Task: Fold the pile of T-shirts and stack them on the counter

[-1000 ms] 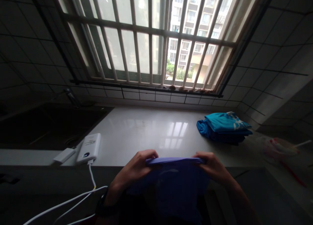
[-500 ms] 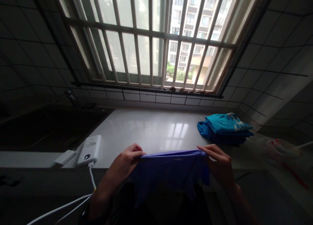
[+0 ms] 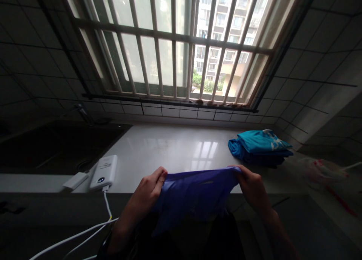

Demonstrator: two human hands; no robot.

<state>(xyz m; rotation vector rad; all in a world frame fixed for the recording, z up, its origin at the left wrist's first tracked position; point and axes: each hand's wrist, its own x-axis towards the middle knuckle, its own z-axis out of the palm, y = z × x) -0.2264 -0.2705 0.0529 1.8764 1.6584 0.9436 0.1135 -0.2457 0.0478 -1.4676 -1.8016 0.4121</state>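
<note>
A thin purple-blue cloth (image 3: 195,192) hangs in front of the counter's edge, stretched between my two hands. My left hand (image 3: 152,184) is closed on its upper left corner, thumb on top. At the upper right corner my right hand (image 3: 249,180) pinches the same cloth. The top edge runs nearly straight between them, and the lower part falls in loose folds into shadow. Whether it is a garment or a bag I cannot tell.
A folded blue stack of fabric (image 3: 258,148) lies on the white counter (image 3: 158,146) at the right. On the left are a white power bank (image 3: 104,173) with cables, a small white block (image 3: 75,181) and a dark sink (image 3: 56,146). A plastic bag (image 3: 319,173) sits far right.
Both hands have turned and lifted the cloth's upper edge slightly, so more of its face shows. The left fingers have curled further around the corner.
</note>
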